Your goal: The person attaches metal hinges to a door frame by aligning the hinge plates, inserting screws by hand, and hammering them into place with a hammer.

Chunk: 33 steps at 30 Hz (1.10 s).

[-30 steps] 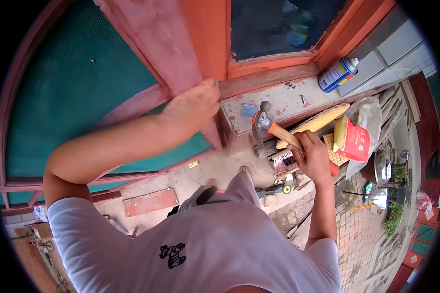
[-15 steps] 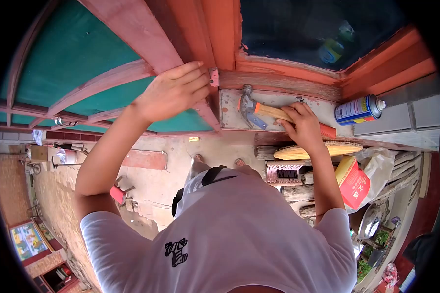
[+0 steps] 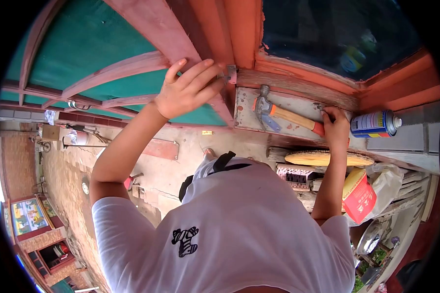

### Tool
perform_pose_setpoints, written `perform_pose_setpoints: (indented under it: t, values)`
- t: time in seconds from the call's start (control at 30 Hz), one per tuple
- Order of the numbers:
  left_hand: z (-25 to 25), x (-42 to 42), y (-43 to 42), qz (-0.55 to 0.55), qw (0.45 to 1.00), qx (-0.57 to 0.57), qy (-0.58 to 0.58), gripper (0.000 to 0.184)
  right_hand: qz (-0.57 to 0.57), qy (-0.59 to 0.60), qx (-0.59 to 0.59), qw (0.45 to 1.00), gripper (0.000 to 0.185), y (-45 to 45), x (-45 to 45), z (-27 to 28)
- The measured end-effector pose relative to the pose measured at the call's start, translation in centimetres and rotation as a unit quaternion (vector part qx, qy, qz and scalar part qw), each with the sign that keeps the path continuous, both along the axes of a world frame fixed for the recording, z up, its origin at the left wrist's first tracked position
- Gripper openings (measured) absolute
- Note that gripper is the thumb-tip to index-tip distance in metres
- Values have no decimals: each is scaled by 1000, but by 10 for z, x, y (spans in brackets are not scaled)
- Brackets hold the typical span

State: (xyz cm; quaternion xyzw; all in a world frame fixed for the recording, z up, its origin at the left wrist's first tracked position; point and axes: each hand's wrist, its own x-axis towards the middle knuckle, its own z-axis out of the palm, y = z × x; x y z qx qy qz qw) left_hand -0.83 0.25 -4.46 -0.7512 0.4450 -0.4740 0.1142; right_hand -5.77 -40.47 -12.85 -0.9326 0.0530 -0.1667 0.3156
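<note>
no txt legible for certain. spray can point(image 3: 374, 124) on ledge point(image 3: 247, 110): label w/ rows of tiny print on a white panel, plus blue, yellow & red areas; too sm. to read. red-&-yellow box point(image 3: 362, 198): white chars. on red side, blurred; sm. red lettering on yellow side, also too blurry to make out.

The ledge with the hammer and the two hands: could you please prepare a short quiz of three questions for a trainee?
1. True or false: the hammer lies on the ledge.
2. The left hand is closest to: A) the red box; B) the pink wooden frame; C) the plastic bag.
3. Which hand is nearer the spray can?

Key: 1. True. 2. B. 3. The right hand.
</note>
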Motion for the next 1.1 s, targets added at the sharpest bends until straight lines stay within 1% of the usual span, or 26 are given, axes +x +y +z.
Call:
perform_pose_setpoints:
  t: [0.03,0.13,0.17,0.27,0.3,0.4,0.47,0.57,0.67,0.7,0.8,0.9,1.0,1.1]
  values:
    - [-6,0,-2,2,999,-38,-14,24,1,2,4,1000,14,1,-1,3]
    - [-28,0,-6,18,989,-144,-29,33,-39,-30,75,996,11,2,-4,9]
    - [-34,-1,-8,25,984,-175,-29,36,-48,-47,120,990,9,5,-4,15]
    - [-46,-9,-15,61,967,-248,-4,40,-23,-66,192,979,10,23,3,26]
    - [-48,-11,-18,68,964,-256,-4,40,0,-62,222,973,12,38,4,32]
    - [-54,-12,-25,83,958,-276,-3,40,100,-77,215,968,12,100,10,52]
    - [-56,-11,-27,85,955,-284,-3,38,134,-63,283,948,10,131,17,51]
    - [-56,-12,-26,85,954,-287,5,34,186,-78,273,941,11,165,31,46]
    - [-55,-11,-25,86,954,-287,1,32,218,-37,299,928,11,189,40,44]
    - [-56,-11,-25,80,954,-289,2,32,234,-86,275,929,10,194,45,41]
    - [-57,-8,-23,66,955,-290,4,34,215,-11,297,930,8,201,46,47]
    - [-58,-8,-21,57,956,-288,9,35,210,11,303,929,9,201,52,42]
    - [-58,-6,-19,49,956,-288,12,38,196,-20,282,939,9,202,55,37]
    - [-57,-7,-19,44,957,-286,17,41,176,-45,318,930,11,202,53,35]
